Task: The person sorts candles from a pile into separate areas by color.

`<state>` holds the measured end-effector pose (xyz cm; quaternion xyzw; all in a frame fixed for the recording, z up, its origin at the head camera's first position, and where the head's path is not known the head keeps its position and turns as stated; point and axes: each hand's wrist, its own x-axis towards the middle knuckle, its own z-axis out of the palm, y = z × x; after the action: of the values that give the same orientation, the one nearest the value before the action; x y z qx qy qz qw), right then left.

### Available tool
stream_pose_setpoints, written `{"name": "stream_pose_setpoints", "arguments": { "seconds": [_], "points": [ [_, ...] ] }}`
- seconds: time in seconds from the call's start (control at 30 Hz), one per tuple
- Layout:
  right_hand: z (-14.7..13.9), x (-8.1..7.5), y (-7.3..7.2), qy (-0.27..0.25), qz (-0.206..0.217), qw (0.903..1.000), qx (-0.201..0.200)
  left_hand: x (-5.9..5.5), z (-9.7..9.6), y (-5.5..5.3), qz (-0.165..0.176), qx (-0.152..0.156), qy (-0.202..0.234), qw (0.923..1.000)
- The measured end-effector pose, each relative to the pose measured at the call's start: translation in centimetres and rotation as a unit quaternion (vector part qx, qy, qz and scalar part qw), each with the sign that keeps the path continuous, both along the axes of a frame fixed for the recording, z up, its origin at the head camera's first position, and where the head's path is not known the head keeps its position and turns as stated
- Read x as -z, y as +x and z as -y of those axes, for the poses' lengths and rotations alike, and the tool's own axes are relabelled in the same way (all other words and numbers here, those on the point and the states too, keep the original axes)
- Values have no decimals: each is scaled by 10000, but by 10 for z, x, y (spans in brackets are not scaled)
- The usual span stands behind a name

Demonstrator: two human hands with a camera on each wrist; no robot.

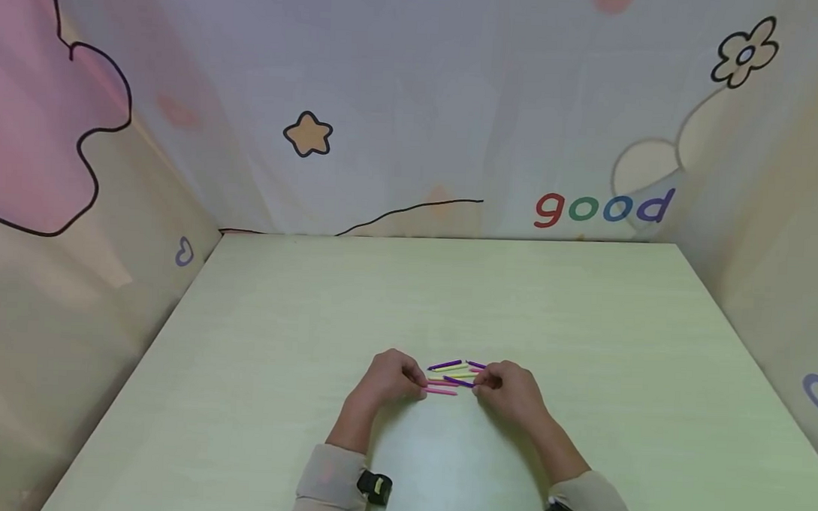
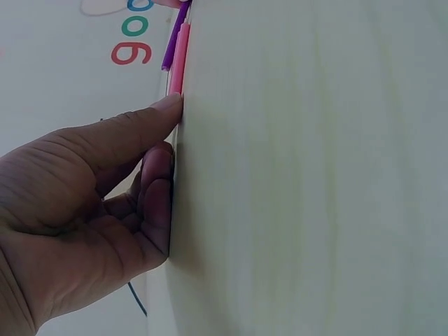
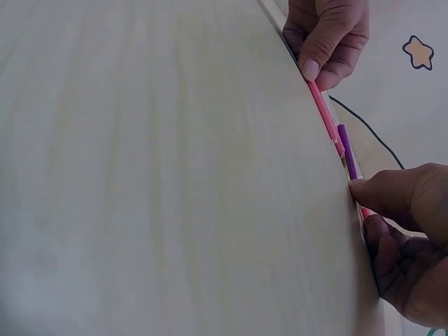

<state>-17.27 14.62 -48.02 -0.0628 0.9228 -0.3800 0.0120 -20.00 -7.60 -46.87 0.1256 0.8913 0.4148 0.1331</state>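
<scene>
pink, purp & yel sticks [image 1: 459,382]

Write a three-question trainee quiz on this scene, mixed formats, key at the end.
1. Multiple choice: which colour do none of the thin sticks on the table show?
A) purple
B) green
C) yellow

2. Fill in the blank: the left hand pinches a stick coloured ____.

3. True or false: the right hand holds nothing.

Key:
1: B
2: pink
3: False; it pinches a purple stick.
</scene>
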Motion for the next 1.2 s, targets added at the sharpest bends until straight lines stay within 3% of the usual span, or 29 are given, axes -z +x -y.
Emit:
{"name": "stream_pose_setpoints", "arguments": {
  "seconds": [0.23, 0.5, 0.73, 1.2],
  "points": [
    [-2, 0, 2, -70, 19, 9999, 91, -1, 0, 1, 38, 53, -86, 9999],
    [-1, 0, 0, 18, 119, 9999, 89, -1, 5, 1, -100, 157, 36, 9998],
    [-4, -2, 0, 72, 133, 9997, 195, -1, 5, 0, 15, 216, 177, 9996],
    [-6, -1, 0, 64, 94, 9999, 52, -4, 5, 2, -183, 269, 156, 9993]
  ]
}}
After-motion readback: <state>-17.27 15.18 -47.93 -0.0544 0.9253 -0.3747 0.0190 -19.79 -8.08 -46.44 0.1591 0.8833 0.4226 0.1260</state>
